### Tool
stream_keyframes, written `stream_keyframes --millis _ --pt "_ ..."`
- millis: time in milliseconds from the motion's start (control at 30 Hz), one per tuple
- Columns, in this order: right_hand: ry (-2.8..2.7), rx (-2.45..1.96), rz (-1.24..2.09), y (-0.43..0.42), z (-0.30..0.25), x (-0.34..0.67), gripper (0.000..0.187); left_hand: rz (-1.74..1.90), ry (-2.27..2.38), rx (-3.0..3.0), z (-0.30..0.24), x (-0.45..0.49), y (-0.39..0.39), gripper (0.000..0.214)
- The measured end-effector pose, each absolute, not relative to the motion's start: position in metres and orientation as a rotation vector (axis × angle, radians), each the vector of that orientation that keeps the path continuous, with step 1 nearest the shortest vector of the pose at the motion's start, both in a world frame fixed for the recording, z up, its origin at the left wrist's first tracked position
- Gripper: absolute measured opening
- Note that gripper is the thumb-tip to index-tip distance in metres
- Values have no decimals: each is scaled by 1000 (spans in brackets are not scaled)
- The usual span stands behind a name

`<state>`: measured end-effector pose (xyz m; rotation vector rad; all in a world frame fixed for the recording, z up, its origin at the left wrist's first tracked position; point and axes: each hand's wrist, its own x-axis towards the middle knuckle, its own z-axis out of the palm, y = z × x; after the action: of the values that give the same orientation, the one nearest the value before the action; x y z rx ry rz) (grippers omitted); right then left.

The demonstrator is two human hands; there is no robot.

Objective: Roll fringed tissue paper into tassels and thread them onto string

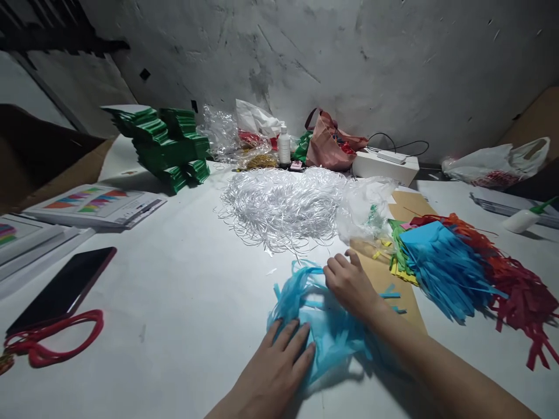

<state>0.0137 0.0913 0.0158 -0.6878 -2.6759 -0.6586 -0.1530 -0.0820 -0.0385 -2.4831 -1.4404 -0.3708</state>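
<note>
A light blue tissue-paper fringe [323, 343], cut into thin strips, lies loosely bunched on the white table in front of me. My left hand [282, 358] rests on its near left part with the fingers spread flat. Curled fingers of my right hand [347, 282] close on strips at the fringe's far edge. A few blue strips stick out to the right, past my right wrist, over a brown paper sheet [408, 291]. Beyond both hands spreads a large heap of shiny white string [283, 201].
Right of my hands lie blue cut tissue fringes [441, 262] and dark red ones [519, 285]. A glue bottle [524, 220] lies farther right. At left are a phone [63, 288] with a red cord [65, 352], printed packets [98, 203] and stacked green bundles [170, 145].
</note>
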Motion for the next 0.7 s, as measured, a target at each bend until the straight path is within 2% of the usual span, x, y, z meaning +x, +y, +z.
stream_keyframes --millis 167,267,533,700 --pt "-2627 -864 -732 136 21 24 18 -166 -1577 -2507 -29 -159 -87 56" --pt "-2591 -951 -776 161 27 43 17 -136 -1688 -2501 -28 -163 -88 63" --pt "-2262 -1210 -901 204 67 128 19 -169 -1828 -2449 -34 -169 -69 59" --pt "-2053 -1191 -972 167 117 162 17 -199 -1856 -2312 -32 -182 -28 49"
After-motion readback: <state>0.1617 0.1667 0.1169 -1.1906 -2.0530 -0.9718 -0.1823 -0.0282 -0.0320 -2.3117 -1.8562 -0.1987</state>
